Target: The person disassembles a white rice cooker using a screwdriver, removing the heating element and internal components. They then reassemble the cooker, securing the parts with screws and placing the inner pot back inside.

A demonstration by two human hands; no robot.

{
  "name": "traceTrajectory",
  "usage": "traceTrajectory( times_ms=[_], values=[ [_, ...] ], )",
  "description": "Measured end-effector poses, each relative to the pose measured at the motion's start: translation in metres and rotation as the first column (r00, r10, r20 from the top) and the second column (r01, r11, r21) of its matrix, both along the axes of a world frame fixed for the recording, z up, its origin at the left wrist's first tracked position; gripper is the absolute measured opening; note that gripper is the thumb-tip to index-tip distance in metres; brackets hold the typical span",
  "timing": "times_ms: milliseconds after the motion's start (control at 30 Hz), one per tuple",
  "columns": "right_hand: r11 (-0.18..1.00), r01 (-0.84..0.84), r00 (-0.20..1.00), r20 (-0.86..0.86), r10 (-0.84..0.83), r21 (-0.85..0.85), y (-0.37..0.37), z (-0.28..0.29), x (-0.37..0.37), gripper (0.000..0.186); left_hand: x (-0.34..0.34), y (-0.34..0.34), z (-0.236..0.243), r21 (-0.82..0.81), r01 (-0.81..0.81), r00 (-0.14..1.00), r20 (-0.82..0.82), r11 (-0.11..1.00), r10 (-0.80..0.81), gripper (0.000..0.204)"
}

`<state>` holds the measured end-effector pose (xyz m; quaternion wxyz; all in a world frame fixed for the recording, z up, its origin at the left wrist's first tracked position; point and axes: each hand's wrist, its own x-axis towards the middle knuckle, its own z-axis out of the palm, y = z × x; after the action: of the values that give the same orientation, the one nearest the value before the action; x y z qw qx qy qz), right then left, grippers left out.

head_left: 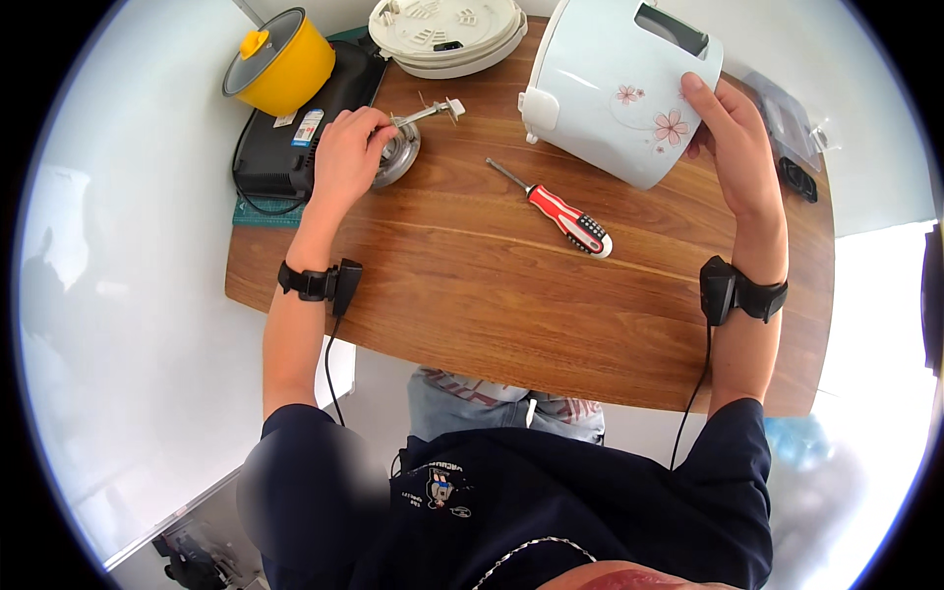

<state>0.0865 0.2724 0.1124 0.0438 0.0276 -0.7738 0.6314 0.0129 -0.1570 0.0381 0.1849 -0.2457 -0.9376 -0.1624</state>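
Note:
My left hand (354, 147) has its fingers closed on a thin metal bracket (423, 113) with a white end, just over a round metal plate (401, 155) at the left of the wooden table. My right hand (728, 133) grips the pale blue cylindrical appliance housing (619, 84) with pink flowers, which lies tilted at the back right, its white latch facing left. A red, white and black screwdriver (568, 218) lies between my hands, its shaft pointing to the back left.
A yellow lidded pot (285, 79) stands on a black appliance (270, 157) over a green mat (265, 216). White round plastic parts (447, 34) sit at the back. A clear piece (787, 118) and a black piece (798, 181) lie beyond my right hand on the table (511, 305).

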Motion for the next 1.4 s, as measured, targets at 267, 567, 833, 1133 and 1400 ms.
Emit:
traceTrajectory(
  times_ms=[267,567,833,1133,1400],
  values=[
    [0.993,0.019,0.996,-0.083,-0.030,-0.120,-0.004,-0.015,-0.002,0.042,-0.012,-0.003,-0.011,-0.008,-0.025,1.000,0.011,1.000,0.025,0.011],
    [0.930,-0.030,0.990,-0.140,-0.023,-0.365,-0.001,-0.014,-0.004,0.047,-0.017,0.001,-0.010,0.006,-0.042,0.996,0.078,0.999,0.041,0.014],
    [0.825,-0.036,0.974,-0.205,-0.098,-0.563,0.026,-0.007,-0.006,0.036,-0.011,0.006,-0.005,-0.029,-0.165,0.985,0.048,0.986,0.166,0.024],
    [0.687,0.026,0.955,-0.185,-0.231,-0.726,0.064,-0.016,-0.008,0.048,-0.005,0.059,0.009,0.330,0.057,0.992,-0.128,0.942,-0.015,0.039],
    [0.410,-0.433,0.899,-0.417,0.133,-0.803,0.059,-0.022,-0.005,0.052,0.044,0.156,0.041,0.885,-0.437,0.195,0.265,0.158,-0.944,0.051]
  ],
)
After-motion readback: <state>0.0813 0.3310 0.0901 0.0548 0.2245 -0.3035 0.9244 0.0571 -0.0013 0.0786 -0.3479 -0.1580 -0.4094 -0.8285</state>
